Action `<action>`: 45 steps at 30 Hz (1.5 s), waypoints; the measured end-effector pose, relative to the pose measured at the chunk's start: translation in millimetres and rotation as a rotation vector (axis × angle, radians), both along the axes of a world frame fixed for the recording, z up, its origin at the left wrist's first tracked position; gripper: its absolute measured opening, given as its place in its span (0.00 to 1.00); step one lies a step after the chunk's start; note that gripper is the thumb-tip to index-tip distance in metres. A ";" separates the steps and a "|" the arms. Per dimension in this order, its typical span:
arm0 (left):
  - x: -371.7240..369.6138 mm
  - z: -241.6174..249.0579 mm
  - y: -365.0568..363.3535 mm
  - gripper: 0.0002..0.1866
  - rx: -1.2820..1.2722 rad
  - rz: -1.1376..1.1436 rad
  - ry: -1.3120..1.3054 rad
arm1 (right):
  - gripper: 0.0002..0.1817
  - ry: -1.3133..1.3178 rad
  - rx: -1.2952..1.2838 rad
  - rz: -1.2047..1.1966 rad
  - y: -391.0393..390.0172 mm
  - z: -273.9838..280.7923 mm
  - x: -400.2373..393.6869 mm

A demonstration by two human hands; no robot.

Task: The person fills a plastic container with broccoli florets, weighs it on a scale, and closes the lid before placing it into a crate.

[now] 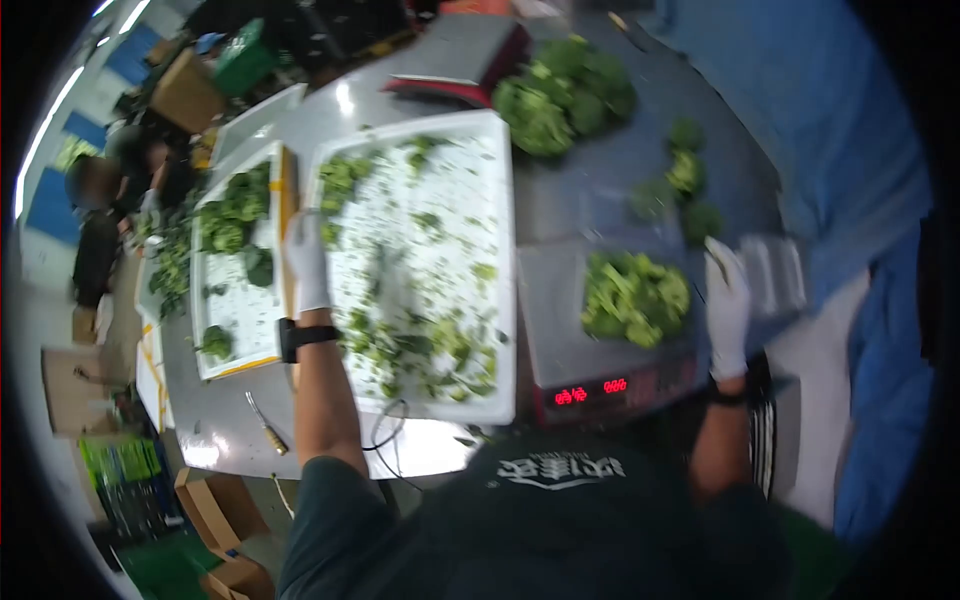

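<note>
My left hand [307, 262], in a white glove, reaches over the left rim of a large white tray [505, 250]. Its fingers stretch forward, somewhat blurred, beside loose broccoli pieces [342, 180]. The tray holds scattered green crumbs and florets. On the right, my gloved right hand [728, 310] has its fingers extended between a scale and clear plastic trays [775, 275]. Cut broccoli [635, 298] lies heaped on the plate of the scale [550, 300], whose red digits glow. Smaller broccoli florets [685, 175] lie on the table beyond my right hand.
A big pile of broccoli [565, 95] sits at the back, next to another scale [455, 60]. A second white box [240, 320] with broccoli stands left. A handled tool [268, 425] lies near the front edge. Another person [100, 225] is at the far left.
</note>
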State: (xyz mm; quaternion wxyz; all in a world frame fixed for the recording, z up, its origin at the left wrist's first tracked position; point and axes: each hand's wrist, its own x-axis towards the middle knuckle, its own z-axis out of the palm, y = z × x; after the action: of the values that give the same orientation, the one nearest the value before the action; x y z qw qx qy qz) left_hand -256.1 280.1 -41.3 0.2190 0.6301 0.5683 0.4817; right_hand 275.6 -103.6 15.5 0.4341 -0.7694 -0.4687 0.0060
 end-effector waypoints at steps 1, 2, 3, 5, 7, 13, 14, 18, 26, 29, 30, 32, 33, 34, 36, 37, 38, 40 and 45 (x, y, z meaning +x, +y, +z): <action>-4.3 -15.6 17.0 0.14 0.047 -0.006 0.001 | 0.13 -0.102 -0.033 0.009 0.3 -1.7 2.0; 5.6 -14.8 21.0 0.14 -0.010 -0.029 -0.119 | 0.12 -0.073 -0.035 -0.007 1.8 -5.2 2.6; 24.4 2.2 13.4 0.14 -0.044 -0.022 -0.144 | 0.13 -0.107 -0.082 -0.020 2.2 -4.6 2.2; 36.0 -10.7 34.5 0.15 0.023 -0.032 0.016 | 0.15 0.017 -0.084 -0.031 2.2 -8.5 1.2; 57.0 -19.2 53.6 0.13 0.031 -0.072 0.118 | 0.15 0.068 -0.089 -0.022 4.6 -9.1 1.7; 146.1 -18.2 89.5 0.14 -0.002 -0.223 0.398 | 0.17 0.159 -0.118 -0.085 6.3 -6.5 0.8; 160.9 -20.5 91.5 0.16 0.034 -0.236 0.505 | 0.17 0.150 -0.132 -0.093 6.5 -7.1 1.4; 206.5 -28.7 93.2 0.21 -0.052 -0.238 0.873 | 0.17 0.080 -0.109 -0.071 6.2 -12.3 -0.3; 180.8 -40.4 67.1 0.16 0.109 -0.212 0.746 | 0.15 -0.003 -0.023 -0.069 2.6 2.9 -1.8; 170.3 -12.1 21.0 0.12 0.191 -0.183 0.663 | 0.15 0.093 0.023 -0.096 1.5 9.1 -7.4; 165.2 -6.4 7.9 0.12 0.288 -0.214 0.629 | 0.15 0.092 0.032 -0.102 -0.8 6.4 -6.0; 176.4 23.7 -39.1 0.11 0.451 -0.222 0.699 | 0.16 0.097 0.030 -0.063 -2.0 3.1 -4.2; 185.8 35.0 -60.6 0.11 0.423 -0.291 0.578 | 0.16 0.098 0.045 -0.050 -2.5 3.6 -4.3; 195.3 37.2 -78.8 0.12 0.401 -0.432 0.377 | 0.16 0.098 0.054 -0.050 -2.4 4.0 -4.7; 225.0 65.4 -139.6 0.15 0.200 -0.617 0.161 | 0.15 0.124 0.074 -0.037 -3.2 4.8 -6.8; 240.3 83.9 -167.9 0.15 0.220 -0.736 0.123 | 0.15 0.121 0.078 -0.038 -4.1 5.4 -7.7; 254.9 100.3 -192.2 0.16 0.348 -0.832 0.145 | 0.15 0.123 0.086 -0.027 -4.2 6.0 -8.0; 278.6 107.3 -232.8 0.20 0.471 -0.927 0.275 | 0.15 0.123 0.100 -0.023 -5.2 7.6 -8.7; 328.7 90.7 -264.2 0.20 0.627 -1.027 0.548 | 0.14 0.155 0.122 0.003 -10.1 1.4 -2.6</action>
State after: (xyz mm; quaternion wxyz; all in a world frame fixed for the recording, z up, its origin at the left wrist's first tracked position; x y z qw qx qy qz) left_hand 72.6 15.9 49.4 0.0744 0.9547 0.0637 0.2810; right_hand 273.0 -113.7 16.9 0.5150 -0.7380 -0.4343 0.0375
